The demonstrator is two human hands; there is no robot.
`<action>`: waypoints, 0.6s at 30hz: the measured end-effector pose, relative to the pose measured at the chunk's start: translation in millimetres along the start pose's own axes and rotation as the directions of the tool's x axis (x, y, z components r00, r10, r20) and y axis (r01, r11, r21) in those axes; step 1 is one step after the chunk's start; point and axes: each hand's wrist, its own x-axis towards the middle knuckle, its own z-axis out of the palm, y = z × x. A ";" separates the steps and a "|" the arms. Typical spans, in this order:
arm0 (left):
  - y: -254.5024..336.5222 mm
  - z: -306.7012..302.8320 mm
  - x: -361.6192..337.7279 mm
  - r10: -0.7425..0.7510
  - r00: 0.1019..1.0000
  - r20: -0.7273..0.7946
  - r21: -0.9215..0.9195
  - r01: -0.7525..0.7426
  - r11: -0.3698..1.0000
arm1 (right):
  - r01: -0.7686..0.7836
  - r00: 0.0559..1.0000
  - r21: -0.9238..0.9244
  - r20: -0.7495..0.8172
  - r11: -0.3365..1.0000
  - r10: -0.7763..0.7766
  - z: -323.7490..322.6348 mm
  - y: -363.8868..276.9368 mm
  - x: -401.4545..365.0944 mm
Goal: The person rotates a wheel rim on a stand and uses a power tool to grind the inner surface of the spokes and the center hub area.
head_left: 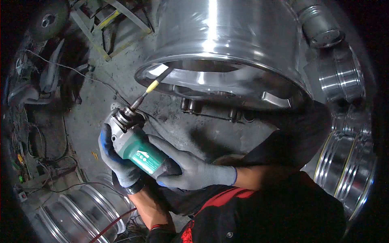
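A green angle grinder (pixel 142 156) with a silver gear head is held between my two gloved hands. My left hand (pixel 116 156) wraps the left side of its head and body, a dark band at the wrist. My right hand (pixel 187 167) closes around the rear of the green body from the right. From the grinder's head a metal shaft with a yellow band (pixel 152 86) points up and right, and its dark, blurred tip overlaps the near lip of a large polished metal wheel rim (pixel 227 32). Spoke openings show inside the rim's lower edge.
Further metal wheels stand along the right (pixel 340 79) and at the lower left (pixel 81 210). A metal frame stand (pixel 109 26) is at the upper left. Cables (pixel 73 69) run over the grey floor, and a red cord (pixel 113 223) crosses the lower-left wheel.
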 end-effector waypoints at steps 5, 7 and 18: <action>3.6 15.3 3.3 0.075 0.994 -0.082 0.054 -0.071 0.996 | 0.088 0.995 -0.061 -0.036 0.994 -0.091 2.2 9.1 4.7; 6.9 10.1 7.2 0.103 0.994 -0.043 0.113 -0.097 0.989 | 0.039 0.999 -0.015 0.015 0.999 -0.039 -3.7 5.4 10.2; 6.4 6.5 8.4 0.088 0.996 0.024 -0.011 -0.087 0.996 | 0.174 0.983 -0.041 -0.053 0.984 -0.176 6.3 19.5 9.9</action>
